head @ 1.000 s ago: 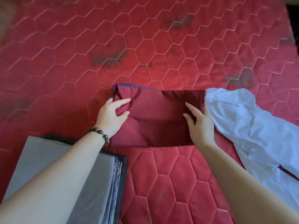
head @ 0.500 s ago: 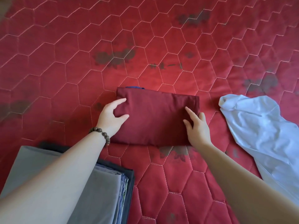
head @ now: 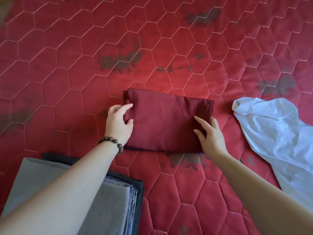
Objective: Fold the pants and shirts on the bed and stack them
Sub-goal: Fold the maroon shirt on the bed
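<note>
A folded maroon garment [head: 166, 122] lies flat in the middle of the red quilted bed [head: 84, 65]. My left hand [head: 118, 123], with a bead bracelet on the wrist, pinches the garment's left edge between thumb and forefinger. My right hand [head: 210, 134] rests on the garment's right end with thumb and forefinger spread on top. A thin blue trim shows along the garment's near edge. A stack of folded clothes [head: 116, 199] with a grey piece on top sits at the bottom left, partly under my left forearm.
An unfolded pale blue-white garment [head: 274, 138] lies crumpled to the right, a short gap away from the maroon one. The bed's red quilt stretches bare beyond and to the left, with dark flower prints.
The maroon garment, which touched the pale one a second ago, now lies apart from it. The blue trim showed at its far edge then and shows at its near edge now. Both hands stay at its ends.
</note>
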Motion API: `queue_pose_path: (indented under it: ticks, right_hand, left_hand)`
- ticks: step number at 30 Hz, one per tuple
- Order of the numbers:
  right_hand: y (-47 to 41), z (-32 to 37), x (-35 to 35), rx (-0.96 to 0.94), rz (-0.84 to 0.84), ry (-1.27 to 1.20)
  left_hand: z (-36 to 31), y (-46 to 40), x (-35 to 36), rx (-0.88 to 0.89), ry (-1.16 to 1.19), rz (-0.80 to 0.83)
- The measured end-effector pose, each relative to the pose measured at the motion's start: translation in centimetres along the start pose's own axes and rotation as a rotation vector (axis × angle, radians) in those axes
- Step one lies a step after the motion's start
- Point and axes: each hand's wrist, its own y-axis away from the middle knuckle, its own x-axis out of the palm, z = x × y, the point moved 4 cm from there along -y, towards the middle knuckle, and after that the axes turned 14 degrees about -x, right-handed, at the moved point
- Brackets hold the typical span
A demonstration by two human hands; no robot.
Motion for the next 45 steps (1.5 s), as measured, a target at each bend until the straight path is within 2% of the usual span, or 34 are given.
queue_pose_path:
  ticks: [4, 6, 7, 8, 10, 11, 13, 15, 17, 18, 22, 26, 28, 30, 31, 33, 34, 36, 40, 45]
  right_hand:
    - [0.2, 0.7, 0.1, -0.036, -0.006, -0.006]
    - [0.2, 0.7, 0.0, 0.04, -0.003, 0.125]
    - [0.2, 0.9, -0.4, 0.068, -0.058, 0.227]
    - [0.0, 1.6, -0.9, 0.047, -0.145, 0.309]
    - [-0.9, 4.2, -0.7, -0.132, -0.265, 0.386]
    - [-1.6, 5.8, 0.3, -0.236, -0.251, 0.399]
    - [-3.3, 8.7, 3.4, -0.398, -0.105, 0.404]
    - [-4.4, 10.3, 7.0, -0.456, 0.109, 0.439]
    - [-5.0, 9.5, 9.6, -0.401, 0.238, 0.446]
    - [-5.1, 8.4, 9.9, -0.365, 0.25, 0.436]
    - [-4.6, 3.6, 7.4, -0.275, 0.167, 0.51]
    - [-3.5, 0.5, 4.5, 0.009, 0.104, 0.526]
    - [-3.8, 1.3, 4.6, 0.073, 0.056, 0.549]
    - [-4.7, 4.1, 5.4, -0.004, -0.017, 0.535]
    - [-5.0, 5.8, 6.2, -0.12, -0.017, 0.501]
    - [-4.5, 8.3, 8.4, -0.325, 0.108, 0.427]
    - [-4.0, 8.2, 9.0, -0.353, 0.174, 0.416]
    - [-3.7, 5.6, 8.1, -0.286, 0.198, 0.437]
    - [-3.3, -0.8, 3.8, -0.12, 0.132, 0.527]
    - [-3.3, -2.0, 3.6, -0.192, 0.133, 0.439]
  left_hand:
    - [0.6, 1.3, -0.3, -0.032, -0.012, -0.042]
    - [1.0, 1.9, -0.7, -0.057, -0.049, -0.064]
    - [0.9, 2.2, -1.1, -0.048, -0.091, -0.124]
    - [0.4, 2.3, -1.4, 0.001, -0.15, -0.21]
    - [-1.4, 2.5, -1.0, 0.189, -0.264, -0.321]
    - [-2.3, 2.4, -0.1, 0.296, -0.322, -0.305]
    - [-3.1, 2.0, 2.8, 0.442, -0.461, -0.168]
    - [-2.4, 1.1, 5.5, 0.429, -0.611, -0.031]
    - [-1.0, -0.1, 7.0, 0.37, -0.675, 0.003]
    - [-0.5, -0.4, 7.4, 0.367, -0.691, -0.008]
    - [0.4, -0.7, 8.3, 0.405, -0.724, -0.029]
    - [0.5, -1.0, 8.3, 0.415, -0.73, -0.07]
    - [0.5, -0.9, 8.4, 0.416, -0.729, -0.084]
    - [0.4, -0.9, 8.4, 0.417, -0.717, -0.086]
    - [0.4, -0.9, 8.3, 0.418, -0.71, -0.087]
    - [0.4, -0.9, 8.3, 0.418, -0.712, -0.088]
    - [0.5, -0.9, 8.3, 0.416, -0.719, -0.085]
    - [0.7, -0.9, 8.3, 0.419, -0.72, -0.093]
    - [0.7, -0.9, 8.4, 0.425, -0.71, -0.096]
    - [0.8, -1.1, 8.3, 0.438, -0.648, -0.095]
